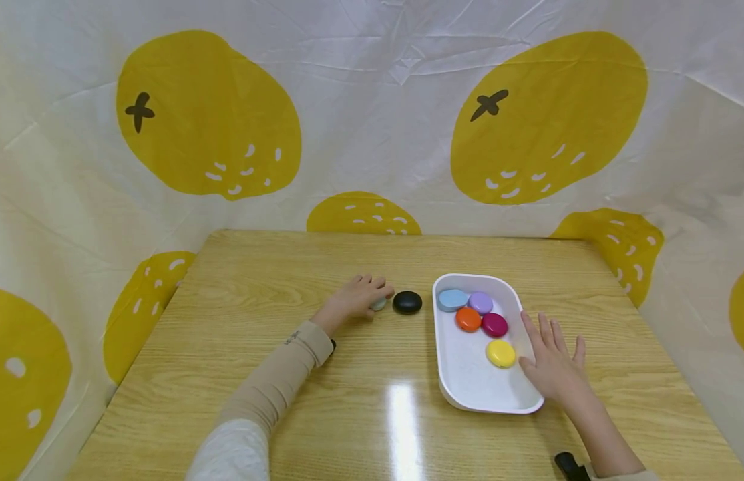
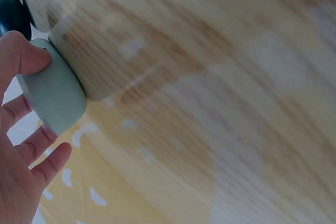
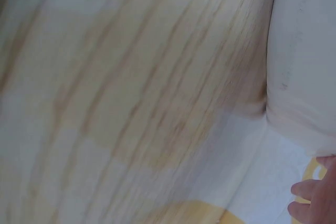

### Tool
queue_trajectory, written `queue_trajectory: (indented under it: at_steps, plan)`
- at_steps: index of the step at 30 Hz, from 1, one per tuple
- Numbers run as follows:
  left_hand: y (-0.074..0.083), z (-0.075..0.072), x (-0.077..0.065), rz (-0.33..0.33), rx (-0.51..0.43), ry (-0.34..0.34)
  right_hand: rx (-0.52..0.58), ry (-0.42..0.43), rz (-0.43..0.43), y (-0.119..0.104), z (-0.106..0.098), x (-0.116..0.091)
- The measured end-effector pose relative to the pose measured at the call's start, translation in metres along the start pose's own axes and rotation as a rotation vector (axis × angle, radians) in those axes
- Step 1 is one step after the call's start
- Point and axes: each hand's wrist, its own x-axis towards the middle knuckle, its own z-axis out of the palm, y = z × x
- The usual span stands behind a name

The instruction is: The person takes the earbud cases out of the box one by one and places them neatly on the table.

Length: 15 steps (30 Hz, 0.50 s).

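Observation:
My left hand (image 1: 355, 298) pinches a pale green, smooth rounded stone-like piece (image 2: 58, 93) between thumb and fingers, low over the table. Just right of it in the head view lies a glossy black oval piece (image 1: 407, 302). My right hand (image 1: 553, 366) rests with spread, straight fingers against the right rim of a white tray (image 1: 468, 391). Inside the tray are a light blue piece (image 1: 452, 300), a lilac one (image 1: 481, 303), an orange one (image 1: 468, 319), a magenta one (image 1: 495, 325) and a yellow one (image 1: 501, 353).
The wooden table (image 1: 258, 267) reaches back to a white curtain (image 1: 372, 133) printed with big yellow fruit shapes. Curtain also hangs along both sides. A bright light reflection lies on the tabletop left of the tray.

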Motion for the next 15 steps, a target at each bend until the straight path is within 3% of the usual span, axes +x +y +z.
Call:
queue_trajectory:
  at_steps: [10, 15]
  plan:
    - [-0.001, 0.003, 0.001, -0.032, -0.034, -0.010, 0.007, -0.006, 0.003, 0.000, -0.001, 0.000]
    - [0.000, -0.009, 0.007, -0.084, -0.120, -0.011, 0.007, -0.004, 0.003, 0.000, 0.000, 0.000]
